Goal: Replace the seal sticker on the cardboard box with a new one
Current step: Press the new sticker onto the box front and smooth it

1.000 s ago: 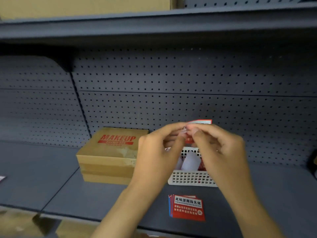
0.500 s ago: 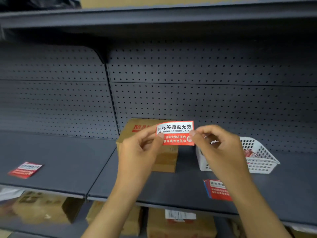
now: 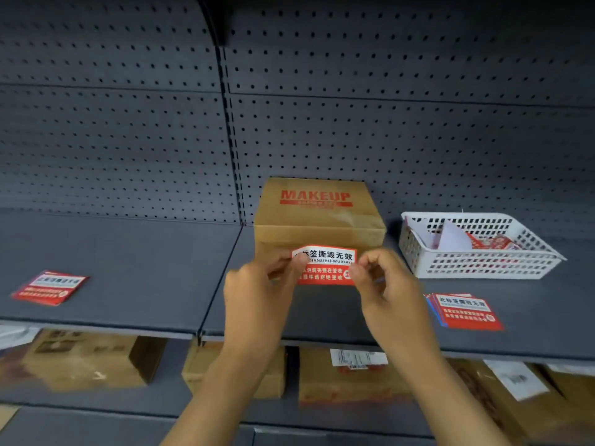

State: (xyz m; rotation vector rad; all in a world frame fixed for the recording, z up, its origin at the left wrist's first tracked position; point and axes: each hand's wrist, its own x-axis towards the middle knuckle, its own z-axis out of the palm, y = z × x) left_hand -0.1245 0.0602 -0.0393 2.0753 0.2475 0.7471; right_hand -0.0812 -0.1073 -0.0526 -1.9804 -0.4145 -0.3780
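Both hands, left and right, pinch the new seal sticker against the MAKEUP box front; pressing down remains.

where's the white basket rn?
Head view, right side of the shelf: the white basket sits right of the cardboard box, behind a sticker stack.

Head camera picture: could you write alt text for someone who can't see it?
Two hands, left hand and right hand, hold a red and white sticker by its ends before a brown cardboard box on a grey shelf, beside a white basket.
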